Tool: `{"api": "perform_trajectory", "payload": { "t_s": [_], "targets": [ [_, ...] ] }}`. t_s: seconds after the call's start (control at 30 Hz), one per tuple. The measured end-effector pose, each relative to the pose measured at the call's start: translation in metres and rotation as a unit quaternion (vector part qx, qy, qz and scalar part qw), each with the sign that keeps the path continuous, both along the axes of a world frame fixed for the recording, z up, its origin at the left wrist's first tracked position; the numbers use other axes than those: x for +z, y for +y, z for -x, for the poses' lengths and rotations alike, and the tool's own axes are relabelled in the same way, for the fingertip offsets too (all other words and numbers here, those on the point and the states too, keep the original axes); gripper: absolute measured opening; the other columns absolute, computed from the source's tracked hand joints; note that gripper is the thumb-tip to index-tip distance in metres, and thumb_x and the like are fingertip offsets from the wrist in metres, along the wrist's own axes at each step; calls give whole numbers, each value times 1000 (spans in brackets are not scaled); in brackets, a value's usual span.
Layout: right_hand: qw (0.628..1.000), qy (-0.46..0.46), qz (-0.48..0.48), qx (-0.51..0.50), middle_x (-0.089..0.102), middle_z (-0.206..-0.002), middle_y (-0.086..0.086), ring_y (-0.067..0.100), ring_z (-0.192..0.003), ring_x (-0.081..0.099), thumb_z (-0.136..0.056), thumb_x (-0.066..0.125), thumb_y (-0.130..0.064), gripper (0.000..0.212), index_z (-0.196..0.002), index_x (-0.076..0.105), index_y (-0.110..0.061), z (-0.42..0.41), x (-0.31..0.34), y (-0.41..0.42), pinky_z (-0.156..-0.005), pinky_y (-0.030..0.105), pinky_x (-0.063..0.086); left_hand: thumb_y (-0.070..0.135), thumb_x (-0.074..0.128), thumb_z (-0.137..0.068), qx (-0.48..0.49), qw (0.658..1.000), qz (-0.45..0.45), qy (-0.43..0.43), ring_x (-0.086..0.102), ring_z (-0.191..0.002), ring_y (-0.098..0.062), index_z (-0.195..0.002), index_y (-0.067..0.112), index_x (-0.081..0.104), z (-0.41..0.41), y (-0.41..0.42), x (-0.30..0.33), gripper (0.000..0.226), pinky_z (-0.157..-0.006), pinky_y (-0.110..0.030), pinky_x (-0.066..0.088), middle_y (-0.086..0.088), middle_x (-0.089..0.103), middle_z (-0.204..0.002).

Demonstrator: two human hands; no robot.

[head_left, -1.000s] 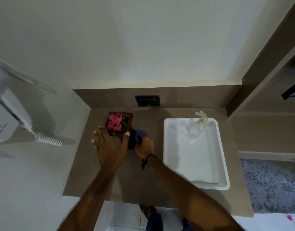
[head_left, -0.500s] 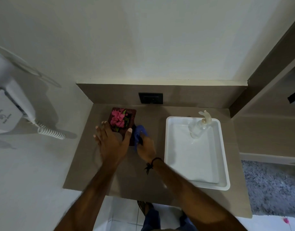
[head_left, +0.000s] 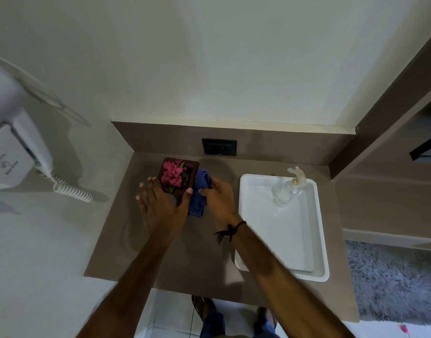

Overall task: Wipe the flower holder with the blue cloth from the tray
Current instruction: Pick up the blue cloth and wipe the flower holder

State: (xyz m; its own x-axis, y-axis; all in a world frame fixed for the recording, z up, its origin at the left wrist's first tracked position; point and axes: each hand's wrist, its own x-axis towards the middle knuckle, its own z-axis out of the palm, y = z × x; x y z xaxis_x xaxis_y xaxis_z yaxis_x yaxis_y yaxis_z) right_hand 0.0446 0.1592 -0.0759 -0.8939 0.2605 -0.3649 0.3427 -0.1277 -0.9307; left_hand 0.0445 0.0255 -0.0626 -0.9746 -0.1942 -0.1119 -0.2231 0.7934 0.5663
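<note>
A dark brown rectangular flower holder (head_left: 192, 167) with pink flowers and green leaves stands on the brown counter near the back wall. My left hand (head_left: 161, 206) grips its near end, thumb on the right edge and fingers on the left. My right hand (head_left: 219, 198) presses a crumpled blue cloth (head_left: 200, 191) against the holder's right side. The cloth covers most of that side. A white tray (head_left: 316, 240) lies to the right on the counter.
A clear pump bottle (head_left: 286, 191) stands in the tray's far end. A black wall socket (head_left: 219, 146) sits behind the holder. A white wall-mounted hair dryer with coiled cord (head_left: 70, 191) hangs at the left. A grey rug (head_left: 392, 281) lies at the lower right.
My right hand has slid the blue cloth farther along the holder's right side, and more cloth now shows. My left hand still holds the holder in place.
</note>
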Motion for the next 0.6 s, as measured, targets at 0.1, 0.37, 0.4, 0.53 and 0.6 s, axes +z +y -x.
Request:
{"api": "perform_trajectory", "payload": {
  "t_s": [0.1, 0.37, 0.4, 0.53, 0.6],
  "targets": [
    [1000, 25, -9, -3, 72, -95, 1, 23, -88, 70, -87, 55, -1, 33, -109, 72, -19, -12, -4, -2, -78, 33, 61, 70, 59, -88, -8, 1000, 2, 9, -5, -166, -34, -167, 8, 5, 0, -1, -2, 113, -134, -54, -1, -19, 9, -178],
    [957, -108, -236, 126, 66, -122, 18, 36, -109, 64, -93, 48, 0, 42, -134, 55, -7, 2, -52, -21, -85, 37, 53, 70, 59, -88, -1, 1000, -2, 12, -4, -166, -32, -167, 8, 6, -1, 0, -1, 114, -134, -53, 0, -17, 9, -178],
    [960, -118, -226, 119, 66, -123, 18, 36, -111, 63, -93, 48, -1, 41, -133, 56, -7, 6, -52, -20, -86, 38, 53, 70, 60, -88, -3, 1000, -2, 13, -3, -166, -32, -167, 8, 7, 0, 0, -1, 113, -134, -52, 0, -17, 10, -178],
    [977, -112, -152, 99, 68, -114, 29, 38, -97, 66, -96, 49, -6, 30, -122, 62, 5, 16, -37, -7, -79, 41, 52, 68, 59, -89, -13, 1000, 1, 8, -2, -166, -33, -166, 5, 9, 0, -1, 3, 111, -134, -49, -4, -19, 13, -177],
    [987, -90, -99, 87, 66, -99, 33, 31, -76, 59, -95, 48, 0, 27, -113, 60, 15, 16, -23, 2, -64, 36, 47, 67, 61, -89, -11, 1000, 0, 10, 0, -166, -34, -166, 4, 11, 1, 1, 5, 111, -133, -50, -4, -20, 15, -176]
  ]
}}
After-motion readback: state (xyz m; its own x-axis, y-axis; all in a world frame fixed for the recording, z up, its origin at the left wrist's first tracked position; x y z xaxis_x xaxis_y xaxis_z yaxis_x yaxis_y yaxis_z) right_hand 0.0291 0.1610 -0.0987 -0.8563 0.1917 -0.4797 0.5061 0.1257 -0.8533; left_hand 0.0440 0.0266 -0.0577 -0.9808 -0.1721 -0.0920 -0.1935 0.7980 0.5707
